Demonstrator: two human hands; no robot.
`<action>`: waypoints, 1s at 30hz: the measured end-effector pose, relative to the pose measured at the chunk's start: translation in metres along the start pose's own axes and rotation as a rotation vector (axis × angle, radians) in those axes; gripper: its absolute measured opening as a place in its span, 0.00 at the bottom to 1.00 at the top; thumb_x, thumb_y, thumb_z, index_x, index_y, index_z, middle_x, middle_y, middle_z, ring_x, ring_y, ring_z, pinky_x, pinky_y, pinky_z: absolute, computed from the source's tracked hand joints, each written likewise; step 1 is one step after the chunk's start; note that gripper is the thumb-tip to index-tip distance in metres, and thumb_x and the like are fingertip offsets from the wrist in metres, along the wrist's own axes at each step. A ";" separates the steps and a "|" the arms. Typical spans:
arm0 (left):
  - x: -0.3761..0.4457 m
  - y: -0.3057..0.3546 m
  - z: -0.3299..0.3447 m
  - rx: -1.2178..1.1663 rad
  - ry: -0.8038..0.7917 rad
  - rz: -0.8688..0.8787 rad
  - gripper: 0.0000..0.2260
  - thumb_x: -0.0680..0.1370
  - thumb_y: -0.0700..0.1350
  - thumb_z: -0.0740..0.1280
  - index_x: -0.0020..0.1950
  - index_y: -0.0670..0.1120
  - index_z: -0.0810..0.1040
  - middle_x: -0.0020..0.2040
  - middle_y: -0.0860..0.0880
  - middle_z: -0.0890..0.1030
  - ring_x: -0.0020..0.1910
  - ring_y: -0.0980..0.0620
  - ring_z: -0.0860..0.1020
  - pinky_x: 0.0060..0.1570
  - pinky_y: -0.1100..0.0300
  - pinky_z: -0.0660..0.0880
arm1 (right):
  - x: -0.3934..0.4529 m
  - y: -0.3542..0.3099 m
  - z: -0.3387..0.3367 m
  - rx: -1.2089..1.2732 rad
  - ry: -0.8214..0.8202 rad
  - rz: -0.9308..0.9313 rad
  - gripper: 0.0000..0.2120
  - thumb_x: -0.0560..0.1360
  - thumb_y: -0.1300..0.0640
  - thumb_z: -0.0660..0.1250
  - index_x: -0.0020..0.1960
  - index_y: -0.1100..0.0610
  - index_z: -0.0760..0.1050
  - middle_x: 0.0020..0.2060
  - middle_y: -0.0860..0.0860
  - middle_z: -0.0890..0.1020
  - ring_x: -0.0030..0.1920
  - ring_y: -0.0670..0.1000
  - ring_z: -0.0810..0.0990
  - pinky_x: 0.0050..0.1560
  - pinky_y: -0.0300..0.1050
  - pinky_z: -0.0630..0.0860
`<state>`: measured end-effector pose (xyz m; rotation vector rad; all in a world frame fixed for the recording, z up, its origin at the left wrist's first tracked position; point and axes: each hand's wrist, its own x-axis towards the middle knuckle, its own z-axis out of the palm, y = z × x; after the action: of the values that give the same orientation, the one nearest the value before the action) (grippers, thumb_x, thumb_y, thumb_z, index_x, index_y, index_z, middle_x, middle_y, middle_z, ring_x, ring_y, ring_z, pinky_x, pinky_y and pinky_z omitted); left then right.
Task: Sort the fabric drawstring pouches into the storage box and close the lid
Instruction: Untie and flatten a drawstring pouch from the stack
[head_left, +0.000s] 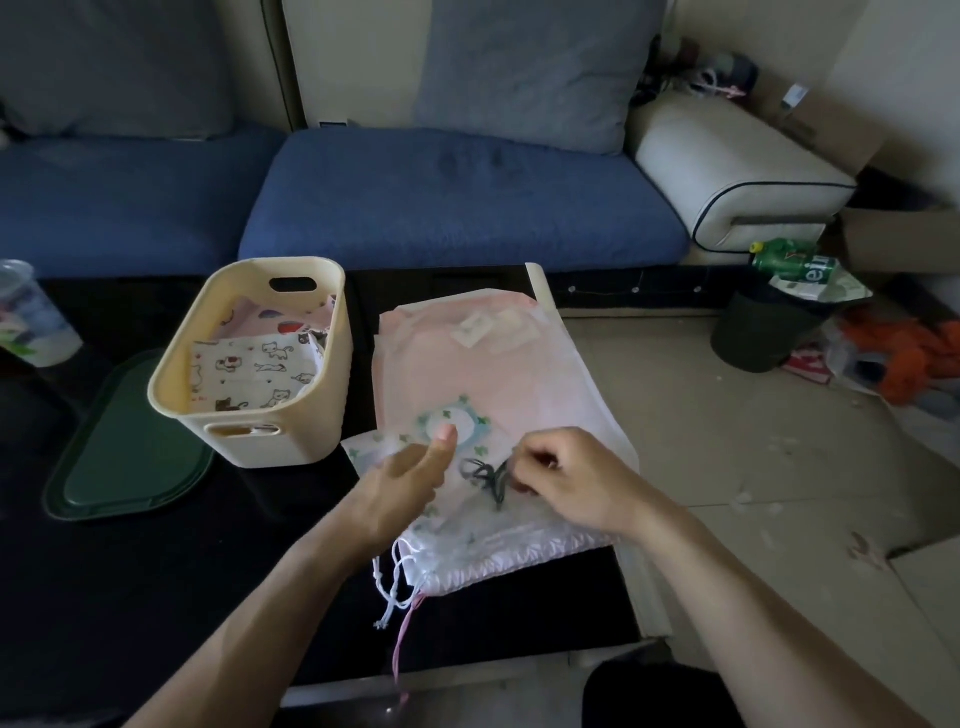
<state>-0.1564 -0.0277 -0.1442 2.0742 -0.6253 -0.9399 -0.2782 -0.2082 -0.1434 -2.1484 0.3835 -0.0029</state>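
A cream storage box (332, 332) stands on the black table, holding folded pouches with cat prints (249, 371). Its dark green lid (130, 447) lies flat to the left of it. To the right lies a stack of pale pink and white drawstring pouches (467, 374). On top of the stack is a small white pouch with green clover print (467, 519). My left hand (402, 486) rests on that pouch with straight fingers. My right hand (566, 480) pinches its dark drawstring (485, 475). White and pink cords (395, 587) hang off the stack's near edge.
A blue sofa (457, 197) runs behind the table. A clear plastic cup (31, 317) stands at the table's far left. On the floor to the right are a black bin (758, 332) with a green bottle, scattered litter and cardboard boxes.
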 end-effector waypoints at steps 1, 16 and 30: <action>-0.008 0.000 0.000 0.144 -0.056 0.021 0.36 0.69 0.79 0.54 0.56 0.50 0.79 0.53 0.53 0.82 0.53 0.54 0.80 0.52 0.58 0.76 | 0.001 0.001 -0.003 0.071 0.041 -0.001 0.14 0.80 0.55 0.66 0.38 0.62 0.76 0.32 0.54 0.79 0.34 0.50 0.74 0.37 0.49 0.69; -0.010 -0.012 -0.026 -0.358 0.404 0.110 0.19 0.76 0.53 0.72 0.62 0.45 0.75 0.47 0.46 0.85 0.42 0.48 0.86 0.45 0.45 0.83 | 0.016 0.013 0.005 0.313 -0.052 0.074 0.50 0.61 0.50 0.85 0.75 0.39 0.61 0.62 0.50 0.73 0.50 0.51 0.81 0.61 0.50 0.79; -0.042 -0.018 -0.066 0.483 0.340 0.266 0.12 0.79 0.55 0.66 0.58 0.50 0.80 0.47 0.51 0.83 0.45 0.52 0.81 0.48 0.52 0.79 | 0.026 -0.036 0.007 0.011 0.080 -0.210 0.24 0.67 0.52 0.82 0.61 0.44 0.79 0.57 0.42 0.76 0.45 0.44 0.78 0.48 0.36 0.75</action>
<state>-0.1278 0.0401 -0.1125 2.4144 -0.9818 -0.2864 -0.2424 -0.1913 -0.1221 -2.1727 0.2018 -0.2099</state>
